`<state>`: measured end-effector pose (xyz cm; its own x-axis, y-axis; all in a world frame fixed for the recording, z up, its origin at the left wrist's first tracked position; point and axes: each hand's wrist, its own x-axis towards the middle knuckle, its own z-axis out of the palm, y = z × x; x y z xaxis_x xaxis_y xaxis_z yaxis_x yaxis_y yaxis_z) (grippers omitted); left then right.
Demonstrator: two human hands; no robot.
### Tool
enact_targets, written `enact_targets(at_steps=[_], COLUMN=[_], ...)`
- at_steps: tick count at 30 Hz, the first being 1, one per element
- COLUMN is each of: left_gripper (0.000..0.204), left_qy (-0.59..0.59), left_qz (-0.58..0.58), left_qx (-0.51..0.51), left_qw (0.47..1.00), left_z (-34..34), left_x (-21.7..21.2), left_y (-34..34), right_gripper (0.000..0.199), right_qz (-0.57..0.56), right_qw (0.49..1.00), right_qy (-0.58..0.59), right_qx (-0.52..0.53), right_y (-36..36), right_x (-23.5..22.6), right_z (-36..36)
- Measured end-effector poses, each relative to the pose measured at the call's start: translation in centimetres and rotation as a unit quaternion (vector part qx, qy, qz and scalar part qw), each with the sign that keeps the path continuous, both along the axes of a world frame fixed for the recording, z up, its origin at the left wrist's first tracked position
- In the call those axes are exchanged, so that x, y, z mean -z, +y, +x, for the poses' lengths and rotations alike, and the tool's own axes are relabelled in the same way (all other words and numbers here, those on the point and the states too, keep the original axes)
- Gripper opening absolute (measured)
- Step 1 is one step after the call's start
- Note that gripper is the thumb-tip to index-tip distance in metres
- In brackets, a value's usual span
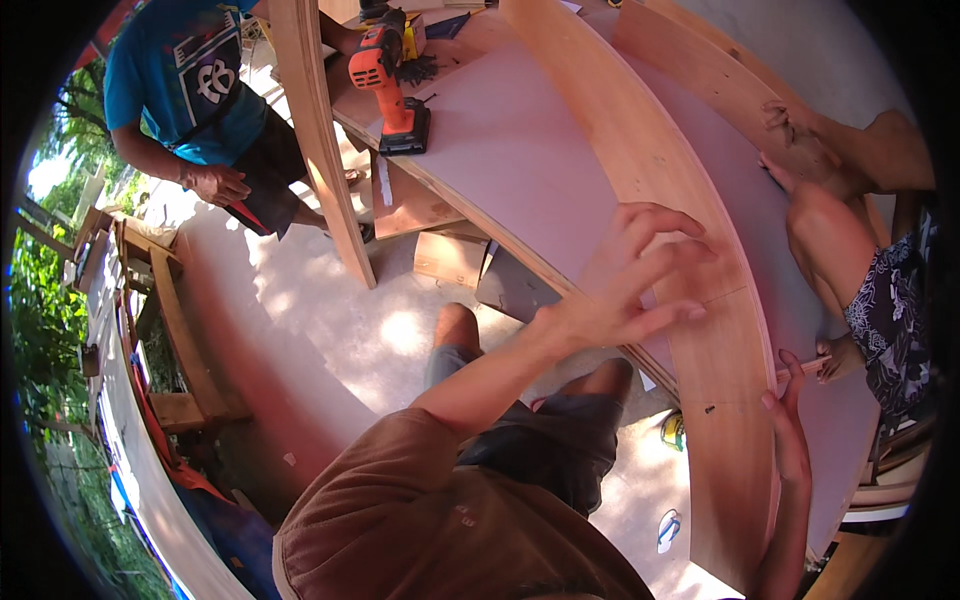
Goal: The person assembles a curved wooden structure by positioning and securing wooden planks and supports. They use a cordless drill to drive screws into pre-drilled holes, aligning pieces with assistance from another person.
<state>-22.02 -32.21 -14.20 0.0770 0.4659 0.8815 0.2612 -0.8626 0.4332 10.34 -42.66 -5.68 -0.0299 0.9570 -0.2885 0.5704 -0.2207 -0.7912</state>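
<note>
A long, curved wooden board [735, 345] stretches from the top of the view down to its lower right. My left hand [650, 275] is over its near side, fingers spread and bent, with nothing seen in it; whether the fingertips touch is unclear. My right hand [790, 430] is upright by the board's far edge, thumb and fingers apart. A thin wooden strip [805, 367] runs between its fingers and another person's hand [840, 358]. A small dark screw [711, 409] is on the board near my right hand.
Under the board is a pale sheet-topped table [530, 160], bearing an orange cordless drill [393, 95]. A second person in a blue shirt [170, 90] stands far left beside an upright plank [318, 150]. Someone sits at right, a hand [790, 125] near another curved board [700, 75].
</note>
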Motion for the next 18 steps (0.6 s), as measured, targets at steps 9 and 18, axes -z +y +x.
enact_targets(at_steps=[9, 18], left_gripper=[0.066, 0.039], left_qy=[-0.325, -0.245], left_qz=[-0.167, -0.178], left_qx=[-0.381, -0.327], left_qw=[0.849, 0.895], left_z=[-24.9, -31.0], left_x=[6.6, 4.1], left_y=[9.7, 17.5], right_gripper=[0.091, 0.085], right_qz=[0.004, 0.002], right_qw=[0.997, 0.998], right_qy=[0.075, 0.068], right_qx=[0.017, -0.006], right_y=[-0.4, -0.4], right_x=[1.3, 0.4], right_z=[0.7, -0.2])
